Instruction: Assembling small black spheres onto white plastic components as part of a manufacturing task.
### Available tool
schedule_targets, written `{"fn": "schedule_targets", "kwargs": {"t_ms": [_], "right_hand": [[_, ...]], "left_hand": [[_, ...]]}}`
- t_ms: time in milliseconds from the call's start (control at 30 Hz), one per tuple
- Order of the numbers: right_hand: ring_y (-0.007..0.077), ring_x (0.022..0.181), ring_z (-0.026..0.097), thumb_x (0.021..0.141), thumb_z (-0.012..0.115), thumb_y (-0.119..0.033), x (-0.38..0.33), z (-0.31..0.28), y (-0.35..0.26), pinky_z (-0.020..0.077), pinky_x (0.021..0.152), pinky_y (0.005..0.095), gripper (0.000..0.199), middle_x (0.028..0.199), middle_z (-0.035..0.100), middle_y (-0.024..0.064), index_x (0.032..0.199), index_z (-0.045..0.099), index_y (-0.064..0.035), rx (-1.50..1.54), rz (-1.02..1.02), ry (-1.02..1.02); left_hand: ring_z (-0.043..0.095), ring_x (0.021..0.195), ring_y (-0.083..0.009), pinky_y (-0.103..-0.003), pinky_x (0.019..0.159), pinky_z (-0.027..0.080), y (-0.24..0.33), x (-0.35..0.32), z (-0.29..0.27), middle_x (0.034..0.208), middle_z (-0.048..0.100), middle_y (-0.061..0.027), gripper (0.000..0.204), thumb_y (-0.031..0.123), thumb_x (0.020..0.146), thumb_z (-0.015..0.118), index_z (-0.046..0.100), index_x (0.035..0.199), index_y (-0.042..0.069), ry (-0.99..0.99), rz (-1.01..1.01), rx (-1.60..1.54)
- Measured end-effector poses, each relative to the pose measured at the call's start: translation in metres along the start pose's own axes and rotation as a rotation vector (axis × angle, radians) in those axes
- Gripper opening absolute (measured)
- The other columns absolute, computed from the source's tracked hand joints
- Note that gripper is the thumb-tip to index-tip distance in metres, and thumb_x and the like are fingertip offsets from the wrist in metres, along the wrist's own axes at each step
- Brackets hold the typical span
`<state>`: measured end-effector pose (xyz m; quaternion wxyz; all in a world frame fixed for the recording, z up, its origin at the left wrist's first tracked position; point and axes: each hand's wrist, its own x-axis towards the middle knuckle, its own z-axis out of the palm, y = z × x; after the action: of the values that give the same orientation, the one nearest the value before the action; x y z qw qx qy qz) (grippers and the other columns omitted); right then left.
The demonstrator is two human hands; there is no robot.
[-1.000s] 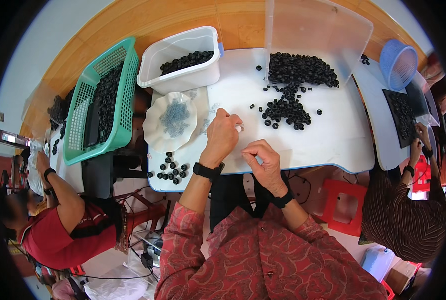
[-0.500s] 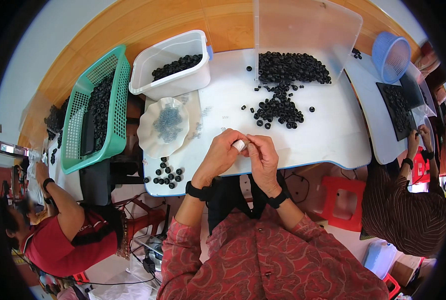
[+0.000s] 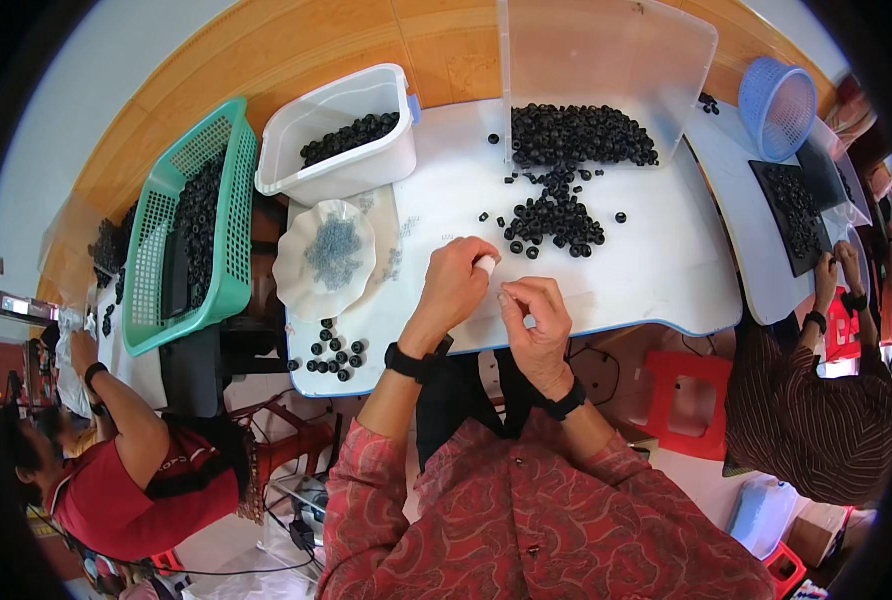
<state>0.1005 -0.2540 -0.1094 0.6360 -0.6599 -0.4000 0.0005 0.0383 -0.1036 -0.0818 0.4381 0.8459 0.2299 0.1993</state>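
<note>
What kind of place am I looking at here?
Probably a small workshop for handwork: small black parts lie heaped on a white table, a green basket holds more, and a person in red and one in stripes are alongside.

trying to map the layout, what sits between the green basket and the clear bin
In the head view, a white tub holding black pieces, then white tabletop with one loose black piece near the clear bin.

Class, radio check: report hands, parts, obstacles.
Left hand and right hand apart, grips unclear. Black parts heaped beyond them. Plate left, not between hands and heap.
</note>
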Motion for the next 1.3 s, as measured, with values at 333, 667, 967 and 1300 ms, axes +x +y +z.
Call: {"fn": "schedule_targets", "kwargs": {"t_ms": [333, 667, 967, 1300], "right_hand": [[0.0133, 0.068, 0.063, 0.088, 0.070, 0.004, 0.004, -0.009, 0.015, 0.0527, 0.061, 0.0264, 0.012, 0.097, 0.062, 0.0093, 0.099, 0.067, 0.0008, 0.005, 0.063, 0.033], [0.0138, 0.068, 0.063, 0.087, 0.070, 0.005, 0.004, -0.011, 0.017, 0.0518, 0.061, 0.0266, 0.014, 0.095, 0.062, 0.0097, 0.100, 0.068, 0.0008, 0.021, 0.062, 0.042], [0.0143, 0.069, 0.064, 0.087, 0.070, 0.006, 0.005, -0.011, 0.014, 0.0528, 0.061, 0.0269, 0.014, 0.096, 0.063, 0.0098, 0.100, 0.068, 0.0009, 0.022, 0.040, 0.051], [0.0140, 0.071, 0.065, 0.088, 0.070, 0.006, 0.003, -0.010, 0.017, 0.0534, 0.063, 0.0263, 0.015, 0.098, 0.064, 0.0099, 0.102, 0.069, 0.0005, -0.009, 0.041, 0.031]], "left_hand": [[0.066, 0.085, -0.0381, -0.045, 0.078, 0.053, 0.000, 0.046, 0.030, 0.093, 0.068, -0.0223, 0.018, 0.008, 0.085, 0.068, 0.071, 0.099, -0.001, 0.054, -0.002, 0.246], [0.071, 0.091, -0.0278, -0.036, 0.081, 0.058, 0.012, 0.038, 0.015, 0.100, 0.071, -0.0193, 0.017, -0.002, 0.091, 0.060, 0.069, 0.105, -0.005, -0.015, -0.158, -0.199], [0.070, 0.106, -0.0312, -0.035, 0.094, 0.060, 0.007, -0.021, -0.007, 0.117, 0.066, -0.0213, 0.037, -0.009, 0.095, 0.052, 0.060, 0.132, -0.007, -0.058, -0.176, -1.177], [0.069, 0.112, -0.0325, -0.033, 0.095, 0.060, -0.010, -0.066, 0.010, 0.127, 0.064, -0.0252, 0.035, -0.007, 0.095, 0.056, 0.061, 0.130, -0.006, -0.002, -0.202, -1.420]]}}
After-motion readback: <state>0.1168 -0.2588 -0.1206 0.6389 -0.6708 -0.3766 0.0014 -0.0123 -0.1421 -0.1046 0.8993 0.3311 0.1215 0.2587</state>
